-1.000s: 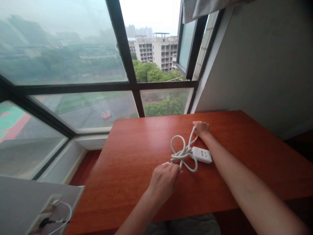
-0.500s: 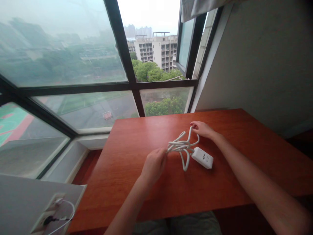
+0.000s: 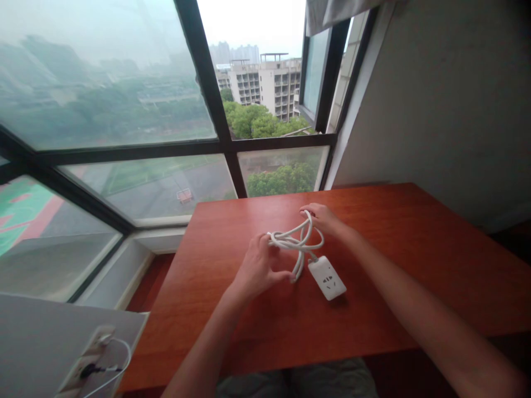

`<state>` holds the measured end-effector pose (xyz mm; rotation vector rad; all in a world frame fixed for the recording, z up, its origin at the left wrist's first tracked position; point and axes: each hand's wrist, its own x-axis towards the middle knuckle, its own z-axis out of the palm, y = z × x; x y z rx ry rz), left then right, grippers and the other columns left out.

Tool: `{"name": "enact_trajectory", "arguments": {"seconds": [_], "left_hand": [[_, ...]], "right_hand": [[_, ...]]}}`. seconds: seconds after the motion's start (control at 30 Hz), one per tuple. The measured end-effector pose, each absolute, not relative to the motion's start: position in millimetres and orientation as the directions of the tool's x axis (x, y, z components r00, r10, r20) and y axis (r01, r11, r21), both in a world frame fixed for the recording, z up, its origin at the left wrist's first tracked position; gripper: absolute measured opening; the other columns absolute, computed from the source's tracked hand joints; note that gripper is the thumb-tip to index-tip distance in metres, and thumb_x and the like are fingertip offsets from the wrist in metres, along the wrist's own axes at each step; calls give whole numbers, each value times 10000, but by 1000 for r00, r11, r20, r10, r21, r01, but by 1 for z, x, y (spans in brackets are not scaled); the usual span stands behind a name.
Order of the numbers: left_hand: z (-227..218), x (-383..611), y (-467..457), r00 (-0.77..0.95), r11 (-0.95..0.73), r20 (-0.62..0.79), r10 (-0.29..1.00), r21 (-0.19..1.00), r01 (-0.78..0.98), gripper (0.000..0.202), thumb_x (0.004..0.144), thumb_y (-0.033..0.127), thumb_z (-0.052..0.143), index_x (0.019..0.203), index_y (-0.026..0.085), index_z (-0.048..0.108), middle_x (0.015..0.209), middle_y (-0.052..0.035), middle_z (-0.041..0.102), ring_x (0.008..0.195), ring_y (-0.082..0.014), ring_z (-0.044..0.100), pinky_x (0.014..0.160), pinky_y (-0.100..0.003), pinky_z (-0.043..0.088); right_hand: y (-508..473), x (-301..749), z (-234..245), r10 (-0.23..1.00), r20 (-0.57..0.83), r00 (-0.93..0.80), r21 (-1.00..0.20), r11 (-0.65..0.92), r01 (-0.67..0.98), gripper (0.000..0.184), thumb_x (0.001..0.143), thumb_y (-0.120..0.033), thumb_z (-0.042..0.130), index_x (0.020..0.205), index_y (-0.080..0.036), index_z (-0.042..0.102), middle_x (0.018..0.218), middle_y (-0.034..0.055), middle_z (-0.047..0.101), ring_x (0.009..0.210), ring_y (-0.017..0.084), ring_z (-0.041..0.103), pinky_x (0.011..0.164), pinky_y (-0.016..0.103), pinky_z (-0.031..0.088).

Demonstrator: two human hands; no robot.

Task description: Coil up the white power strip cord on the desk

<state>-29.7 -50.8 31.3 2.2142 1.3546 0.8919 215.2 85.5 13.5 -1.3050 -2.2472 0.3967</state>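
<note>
A white power strip [image 3: 327, 278] lies on a reddish-brown wooden table [image 3: 415, 260], with its white cable [image 3: 297, 241] bunched in loops just beyond it. My left hand [image 3: 258, 268] is closed on the near left end of the looped cable, fingers pinching it. My right hand [image 3: 323, 216] grips the far end of the loops, near the table's middle back. The cable is lifted slightly between both hands, and the strip rests at an angle below them.
A large window with black frames [image 3: 226, 145] stands behind the table, a grey wall [image 3: 435, 110] to the right. At lower left, a grey surface holds a wall socket with a plugged-in white lead [image 3: 97, 365]. A gap to the floor lies left of the table.
Both hands have moved left and closer together, gathering the cable loops into a tighter bunch. The power strip has been dragged left and turned more towards me.
</note>
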Motion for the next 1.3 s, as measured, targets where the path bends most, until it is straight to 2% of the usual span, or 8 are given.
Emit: {"name": "enact_trajectory", "arguments": {"seconds": [0.17,0.33,0.47,0.63,0.73,0.93,1.1,1.3], "left_hand": [[27,-8,-68,202,-334,282,938,578,745,937,569,533,802,1320,218,338,1302,-141,446,1214,-329,437,1013,-514,358],[31,3,-71,182,-291,253,950,509,810,520,729,292,674,1183,203,437,1097,-103,553,1010,-263,556,889,-422,448],[31,-3,-62,214,-274,186,959,405,873,363,744,124,571,1083,196,461,978,-79,582,927,-234,580,783,-338,470],[30,-20,-44,215,-277,230,949,290,916,522,719,53,545,1194,222,408,1074,-71,566,963,-226,570,762,-308,457],[29,-26,-35,202,-271,247,948,289,918,469,728,63,555,1152,227,439,1061,-62,559,940,-217,565,779,-307,454],[26,-38,-23,308,-376,237,921,341,862,346,809,52,472,1095,244,509,1013,-48,586,924,-190,566,780,-278,450],[27,-55,-16,450,-508,238,861,340,791,296,833,43,417,995,225,583,959,-47,596,868,-170,571,781,-263,445],[28,-67,-10,487,-546,251,837,316,776,332,856,45,393,1057,224,587,993,-57,599,888,-174,574,800,-269,446]], "right_hand": [[82,198,13,875,242,-419,-351,481,803,277,953,-292,440,946,-168,688,952,95,705,886,184,620,800,249,423],[78,199,16,923,143,-356,-297,383,875,272,951,-297,441,941,-179,686,962,102,707,917,185,628,796,237,424],[81,212,15,936,149,-319,-383,352,854,236,918,-259,475,969,-176,689,966,91,711,916,178,631,782,231,428],[80,233,6,930,190,-314,-552,366,749,224,862,-233,490,879,-162,702,834,52,713,739,159,621,672,235,432],[76,240,0,922,220,-320,-604,386,698,211,817,-207,507,884,-166,703,815,39,708,701,153,610,659,240,440],[73,248,-11,891,294,-346,-568,454,687,249,812,-142,470,916,-173,694,826,51,694,688,158,609,696,273,470],[79,251,-19,876,373,-307,-481,465,743,242,856,-147,464,959,-169,681,963,90,687,909,193,628,846,304,468],[82,252,-25,893,373,-251,-408,401,820,273,904,-167,434,1064,-178,654,1059,105,664,1007,214,609,898,321,458]]}}
